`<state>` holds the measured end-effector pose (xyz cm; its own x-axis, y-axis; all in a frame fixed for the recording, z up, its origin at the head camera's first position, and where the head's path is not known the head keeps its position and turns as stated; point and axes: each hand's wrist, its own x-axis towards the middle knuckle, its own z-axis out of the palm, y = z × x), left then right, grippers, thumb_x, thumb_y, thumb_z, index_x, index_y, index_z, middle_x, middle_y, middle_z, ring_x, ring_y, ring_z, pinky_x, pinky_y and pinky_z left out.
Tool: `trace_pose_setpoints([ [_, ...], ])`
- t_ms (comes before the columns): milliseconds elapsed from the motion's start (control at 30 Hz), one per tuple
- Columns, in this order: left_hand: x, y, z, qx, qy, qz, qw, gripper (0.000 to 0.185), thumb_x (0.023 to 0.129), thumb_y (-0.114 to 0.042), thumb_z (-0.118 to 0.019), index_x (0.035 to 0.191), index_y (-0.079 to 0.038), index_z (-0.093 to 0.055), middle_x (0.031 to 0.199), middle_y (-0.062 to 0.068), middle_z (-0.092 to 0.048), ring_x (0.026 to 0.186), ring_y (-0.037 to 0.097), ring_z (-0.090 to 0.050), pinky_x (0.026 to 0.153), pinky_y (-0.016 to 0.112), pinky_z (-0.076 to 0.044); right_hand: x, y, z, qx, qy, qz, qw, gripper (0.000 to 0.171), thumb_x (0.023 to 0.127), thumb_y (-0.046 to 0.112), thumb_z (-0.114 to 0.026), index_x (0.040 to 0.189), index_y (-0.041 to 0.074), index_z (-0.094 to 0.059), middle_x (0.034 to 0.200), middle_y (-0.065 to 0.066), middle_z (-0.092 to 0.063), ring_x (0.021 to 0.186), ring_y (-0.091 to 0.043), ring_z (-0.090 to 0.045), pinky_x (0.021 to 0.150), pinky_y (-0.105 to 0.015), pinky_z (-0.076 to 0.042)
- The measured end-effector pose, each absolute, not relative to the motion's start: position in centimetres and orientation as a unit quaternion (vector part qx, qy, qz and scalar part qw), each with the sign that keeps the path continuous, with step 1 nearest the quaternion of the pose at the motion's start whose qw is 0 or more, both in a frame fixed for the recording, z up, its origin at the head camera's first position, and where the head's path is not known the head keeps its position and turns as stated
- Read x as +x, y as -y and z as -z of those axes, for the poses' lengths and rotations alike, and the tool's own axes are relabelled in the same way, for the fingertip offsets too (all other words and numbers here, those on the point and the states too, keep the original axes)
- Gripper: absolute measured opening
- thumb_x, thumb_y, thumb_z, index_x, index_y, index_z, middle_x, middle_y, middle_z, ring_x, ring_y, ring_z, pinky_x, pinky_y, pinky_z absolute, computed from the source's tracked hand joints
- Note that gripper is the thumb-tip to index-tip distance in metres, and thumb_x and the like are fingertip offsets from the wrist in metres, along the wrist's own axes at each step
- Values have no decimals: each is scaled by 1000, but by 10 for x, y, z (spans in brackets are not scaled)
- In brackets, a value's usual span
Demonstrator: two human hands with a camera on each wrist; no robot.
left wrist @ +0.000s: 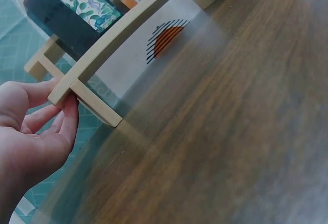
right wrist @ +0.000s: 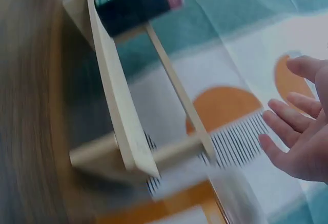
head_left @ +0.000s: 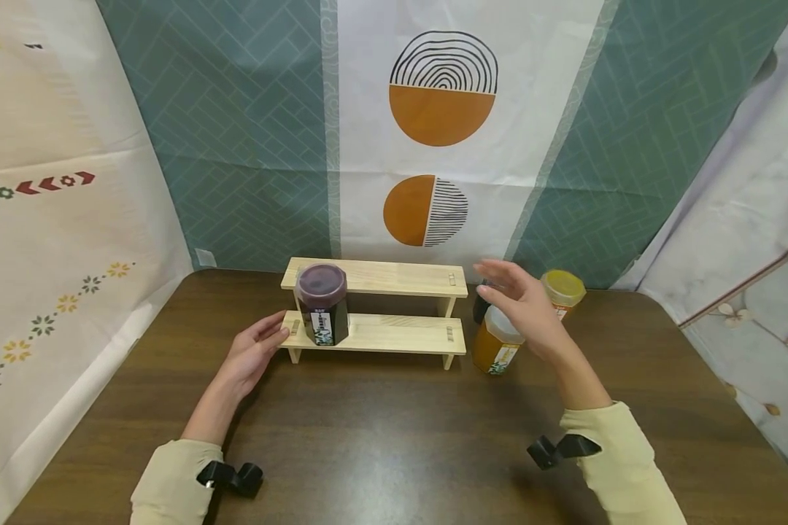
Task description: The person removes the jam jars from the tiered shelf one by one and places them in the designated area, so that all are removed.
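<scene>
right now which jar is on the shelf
The purple-lidded jar, on the lower wooden tier; the amber jar and yellow-lidded jar are beyond its right end.

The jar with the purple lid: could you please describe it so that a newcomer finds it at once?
On the brown table stands a two-step wooden rack. The jar is on its lower step, near the end that the left hand holds. Purple-lidded and dark, it alone stands on the rack, while an amber jar is on the table.
</scene>
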<state>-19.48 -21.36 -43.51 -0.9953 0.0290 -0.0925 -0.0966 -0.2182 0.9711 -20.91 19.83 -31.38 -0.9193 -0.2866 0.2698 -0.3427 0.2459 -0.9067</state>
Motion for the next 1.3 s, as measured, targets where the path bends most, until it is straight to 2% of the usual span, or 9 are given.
trace_pose_setpoints([
  [200, -194, 216, 435, -20, -631, -775, 42, 58, 91, -10, -54, 139, 6, -25, 126, 16, -37, 103, 9, -49, 87, 20, -41, -221, -140, 319, 235, 770, -593, -5, 54, 83, 18, -67, 131, 6, -44, 130, -8, -47, 119, -20, -42, 98, -41, -33],
  [400, -196, 215, 435, -25, -633, -772, 42, 58, 91, -11, -55, 139, 5, -27, 127, 16, -36, 103, 10, -48, 86, 20, -41, -231, -86, 327, 246, 749, -614, -46, 62, 79, 15, -71, 133, 6, -40, 132, -13, -44, 120, -17, -40, 98, -39, -32],
  [700, -199, 213, 433, -28, -627, -777, 40, 57, 90, -8, -56, 138, 5, -27, 122, 13, -39, 102, 11, -48, 85, 20, -41, -239, -29, 333, 256, 722, -641, -48, 68, 76, 14, -73, 135, 8, -38, 133, -8, -44, 122, -12, -38, 100, -32, -31],
  [967, -199, 213, 434, -27, -638, -769, 42, 57, 91, -10, -55, 138, 4, -28, 126, 16, -37, 103, 11, -47, 85, 19, -41, -242, 0, 341, 227, 750, -618, -71, 87, 68, 19, -81, 140, 16, -32, 126, 0, -47, 109, -15, -48, 89, -30, -41],
  [1300, -197, 213, 435, -28, -633, -773, 40, 57, 91, -10, -55, 138, 6, -28, 120, 12, -40, 99, 8, -49, 84, 18, -41, -241, 8, 351, 211, 741, -637, -33, 72, 62, 17, -84, 125, 15, -50, 111, 8, -54, 97, -11, -54, 82, -29, -44],
])
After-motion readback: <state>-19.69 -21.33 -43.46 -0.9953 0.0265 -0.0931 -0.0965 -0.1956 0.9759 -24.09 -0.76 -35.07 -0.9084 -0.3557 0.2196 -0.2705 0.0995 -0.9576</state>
